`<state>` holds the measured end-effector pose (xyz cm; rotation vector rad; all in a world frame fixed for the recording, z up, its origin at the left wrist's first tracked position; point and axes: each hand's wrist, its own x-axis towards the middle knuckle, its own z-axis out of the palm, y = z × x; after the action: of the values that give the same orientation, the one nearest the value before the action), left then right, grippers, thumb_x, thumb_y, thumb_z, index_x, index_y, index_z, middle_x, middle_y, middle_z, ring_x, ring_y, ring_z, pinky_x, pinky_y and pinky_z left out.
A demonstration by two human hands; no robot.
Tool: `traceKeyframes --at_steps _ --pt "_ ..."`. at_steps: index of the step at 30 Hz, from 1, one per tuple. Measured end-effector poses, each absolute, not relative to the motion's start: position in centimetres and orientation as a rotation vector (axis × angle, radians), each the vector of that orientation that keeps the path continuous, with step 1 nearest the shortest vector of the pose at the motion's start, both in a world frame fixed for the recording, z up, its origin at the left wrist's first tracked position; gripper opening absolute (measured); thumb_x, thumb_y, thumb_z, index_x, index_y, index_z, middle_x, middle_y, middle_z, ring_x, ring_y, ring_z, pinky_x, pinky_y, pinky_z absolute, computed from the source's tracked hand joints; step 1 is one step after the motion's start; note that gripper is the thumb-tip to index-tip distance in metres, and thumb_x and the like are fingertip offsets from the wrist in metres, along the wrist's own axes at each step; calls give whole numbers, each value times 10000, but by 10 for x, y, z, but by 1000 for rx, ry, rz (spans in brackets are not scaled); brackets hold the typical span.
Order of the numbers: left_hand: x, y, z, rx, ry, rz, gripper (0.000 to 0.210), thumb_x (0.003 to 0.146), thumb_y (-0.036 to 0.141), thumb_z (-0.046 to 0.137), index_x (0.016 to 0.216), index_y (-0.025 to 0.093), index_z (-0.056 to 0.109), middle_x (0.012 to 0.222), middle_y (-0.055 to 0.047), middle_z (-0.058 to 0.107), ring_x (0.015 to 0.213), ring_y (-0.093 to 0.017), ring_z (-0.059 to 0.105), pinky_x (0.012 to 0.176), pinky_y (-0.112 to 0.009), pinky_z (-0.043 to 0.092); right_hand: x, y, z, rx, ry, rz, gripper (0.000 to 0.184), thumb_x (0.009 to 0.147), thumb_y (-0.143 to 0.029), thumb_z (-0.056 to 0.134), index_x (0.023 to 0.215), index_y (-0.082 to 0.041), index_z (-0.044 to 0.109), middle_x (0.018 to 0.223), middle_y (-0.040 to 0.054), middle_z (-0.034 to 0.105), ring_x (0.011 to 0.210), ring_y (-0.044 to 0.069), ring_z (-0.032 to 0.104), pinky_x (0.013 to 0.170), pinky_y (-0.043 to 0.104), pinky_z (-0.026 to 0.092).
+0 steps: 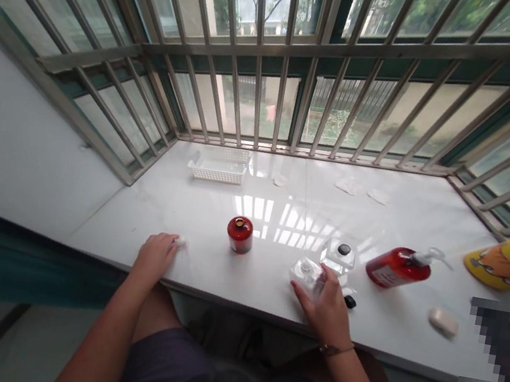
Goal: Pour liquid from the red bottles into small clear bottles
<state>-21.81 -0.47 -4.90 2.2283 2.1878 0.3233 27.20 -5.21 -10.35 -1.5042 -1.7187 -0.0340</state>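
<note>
My right hand (330,306) is closed around a clear square bottle (306,270), thumb on the near side and fingers on the far side. My left hand (156,257) rests low over the white counter, fingers curled in at a small whitish translucent piece (181,242), blurred and partly covered. Between the hands stands a red round bottle (240,236) without a cap, its neck open. Just beyond the held bottle is a second clear square bottle (338,258) with a black top. A loose black cap (350,302) lies beside my right hand.
A red pump bottle (392,268) stands to the right, near a pale bar-shaped item (443,322). At the far right is a yellow and blue container (509,262). A white perforated basket (218,175) sits at the back left, before the barred window (316,53).
</note>
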Motion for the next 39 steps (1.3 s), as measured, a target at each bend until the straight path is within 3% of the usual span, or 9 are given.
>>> traceKeyframes --at_steps 7,13,18,23,31,39 --pt "-204 -3 -38 2138 2155 441 261 946 351 532 1081 219 712 1056 -125 779 1033 -337 686 938 -471 568 272 -51 -103 -1498 -1727 25 847 951 -687 689 1550 -166 395 1319 223 674 1147 373 717 968 562 645" --pt "-146 -18 -2 1870 1786 791 419 960 422 593 1332 253 687 1100 -73 722 890 -240 691 734 -366 607 272 -53 -99 -1471 -1769 82 802 958 -673 691 1533 -200 395 1318 200 684 1164 370 716 963 560 641" --pt "-58 -31 19 1595 1245 1029 320 978 422 707 1249 255 675 1239 -88 741 1135 -260 726 1038 -433 596 272 -54 -99 -1430 -1810 108 797 946 -652 723 1526 -207 407 1297 179 703 1131 351 728 948 545 648" --pt "13 -17 21 1344 961 1152 375 915 442 816 1128 231 591 1133 -91 772 1120 -258 751 1032 -448 610 272 -53 -99 -1413 -1807 109 809 937 -634 746 1533 -209 404 1293 174 703 1106 339 734 943 542 652" --pt "70 3 1 1219 879 1249 500 863 476 863 1147 252 518 1174 -98 785 1201 -279 748 1073 -496 592 271 -52 -99 -1440 -1785 134 811 919 -632 765 1520 -210 420 1288 175 704 1155 352 725 976 550 645" --pt "87 -3 -31 1246 885 1133 461 889 449 837 1186 244 550 1193 -101 778 1219 -288 741 1074 -493 589 271 -52 -98 -1425 -1799 122 822 924 -625 761 1539 -218 399 1312 187 696 1150 353 726 965 550 644"
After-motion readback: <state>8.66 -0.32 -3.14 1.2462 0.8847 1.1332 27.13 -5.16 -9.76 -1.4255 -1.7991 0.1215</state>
